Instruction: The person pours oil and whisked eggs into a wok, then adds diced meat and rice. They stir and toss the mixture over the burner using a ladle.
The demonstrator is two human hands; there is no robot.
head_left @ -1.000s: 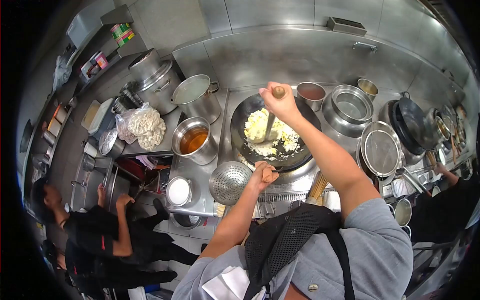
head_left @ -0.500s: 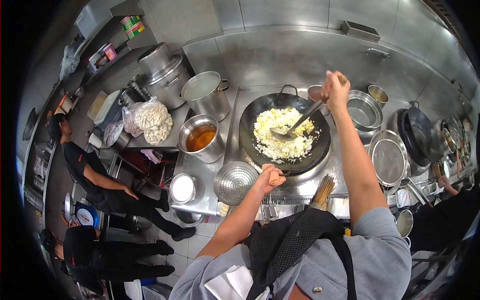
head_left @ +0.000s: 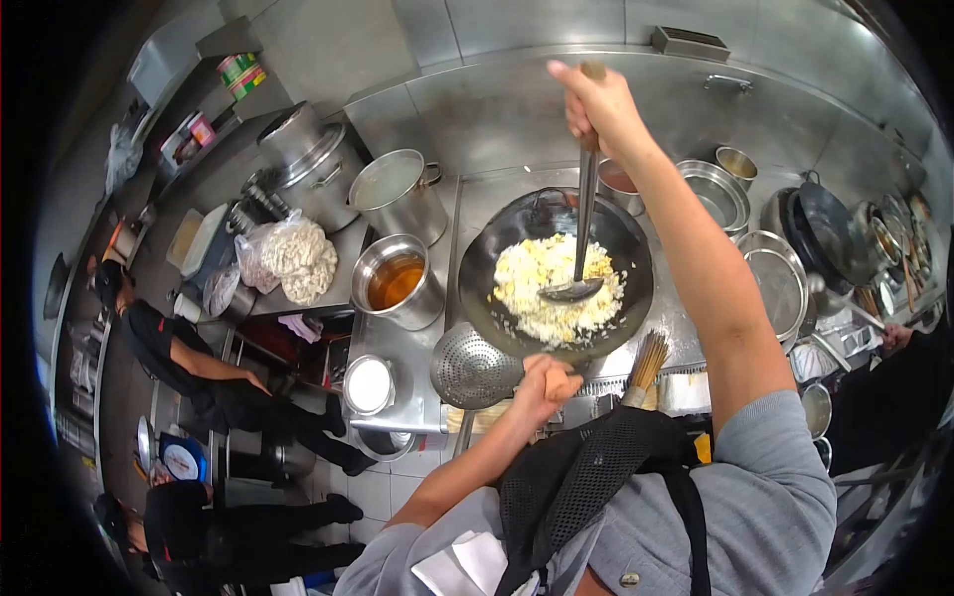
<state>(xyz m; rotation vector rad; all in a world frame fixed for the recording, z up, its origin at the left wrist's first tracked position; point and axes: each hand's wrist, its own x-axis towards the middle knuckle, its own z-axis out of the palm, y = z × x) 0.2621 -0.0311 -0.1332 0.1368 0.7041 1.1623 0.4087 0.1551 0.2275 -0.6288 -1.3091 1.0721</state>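
My right hand (head_left: 603, 109), raised above the far side of the stove, is closed around the top of a long-handled ladle (head_left: 584, 219). The ladle stands nearly upright, its bowl resting in white rice mixed with yellow egg (head_left: 527, 273). The rice lies in a large black wok (head_left: 638, 263), with loose grains scattered up its wall. At the wok's near rim, my left hand (head_left: 547, 385) is closed on the wok's handle, which the fingers mostly hide. Just left of that hand lies a perforated strainer (head_left: 475, 366).
Left of the wok stand a pot of amber liquid (head_left: 396, 283), a tall pot (head_left: 397, 194) and a white-filled container (head_left: 369, 384). A bamboo brush (head_left: 648, 366) sits near my apron. Sieves (head_left: 773, 288) and stacked woks (head_left: 840, 243) are on the right. Two people (head_left: 184, 363) stand at left, another at right.
My right hand has moved up and left, bringing the ladle from a slant to nearly upright. My left hand and the wok have shifted slightly toward me. The whole view has shifted a little.
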